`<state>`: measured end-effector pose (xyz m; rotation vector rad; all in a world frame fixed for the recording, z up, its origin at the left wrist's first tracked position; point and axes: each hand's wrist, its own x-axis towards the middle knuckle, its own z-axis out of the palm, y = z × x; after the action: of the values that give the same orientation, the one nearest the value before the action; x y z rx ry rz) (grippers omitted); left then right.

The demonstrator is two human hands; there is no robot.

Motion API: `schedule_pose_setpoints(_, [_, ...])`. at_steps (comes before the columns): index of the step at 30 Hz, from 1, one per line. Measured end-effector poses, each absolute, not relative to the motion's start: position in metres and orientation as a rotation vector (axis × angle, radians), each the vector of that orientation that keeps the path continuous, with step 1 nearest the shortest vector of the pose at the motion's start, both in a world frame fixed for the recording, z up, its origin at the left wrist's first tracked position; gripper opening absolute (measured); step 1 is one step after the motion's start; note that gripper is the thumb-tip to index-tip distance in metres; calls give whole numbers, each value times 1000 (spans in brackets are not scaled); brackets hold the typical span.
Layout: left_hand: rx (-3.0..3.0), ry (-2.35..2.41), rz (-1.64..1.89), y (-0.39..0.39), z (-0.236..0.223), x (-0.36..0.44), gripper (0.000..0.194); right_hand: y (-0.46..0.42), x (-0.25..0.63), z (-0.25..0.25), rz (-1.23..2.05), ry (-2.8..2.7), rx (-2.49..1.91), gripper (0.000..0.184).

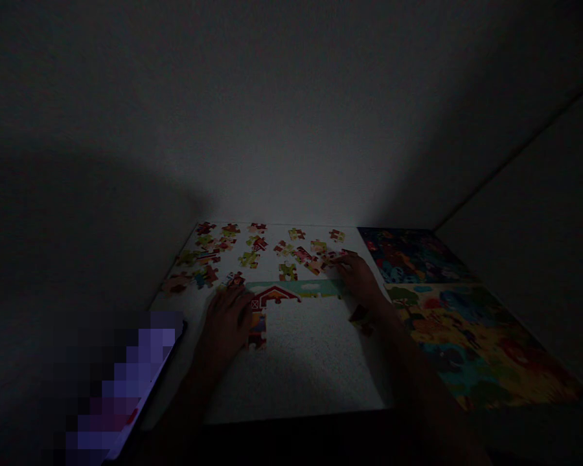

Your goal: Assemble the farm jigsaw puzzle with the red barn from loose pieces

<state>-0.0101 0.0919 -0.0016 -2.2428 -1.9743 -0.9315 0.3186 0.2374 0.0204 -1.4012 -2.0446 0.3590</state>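
A dim room was seen from above, with a white textured mat lying on a flat surface. An assembled strip of jigsaw puzzle was laid across the middle of the mat, its long axis running left to right. A red-roofed barn was shown towards the strip's left end, and a short column of joined pieces extended from beneath the barn towards the person. Loose jigsaw pieces were scattered beyond the strip, on the far side of the mat.

The right hand was held just beyond the strip's right end, and its fingers were curled downward among the loose pieces. They were only slightly parted, and whether a piece was held could not be told in the dimness. The left hand was laid palm down with the fingers spread, just beside the barn and the column, and nothing was seen to be held by it. The left hand was therefore the nearer to the column, and the right hand to the loose pieces. A dark piece was lying by the right wrist. A bright picture sheet was placed to the right of the mat, and a pixelated object was seen at the lower left.
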Motion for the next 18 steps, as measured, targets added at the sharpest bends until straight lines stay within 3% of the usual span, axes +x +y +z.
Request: schedule_pose_setpoints(18, [-2250,-1906,-1010,91,-4,-13,38,247,324,12,179,-1958,-1610,24])
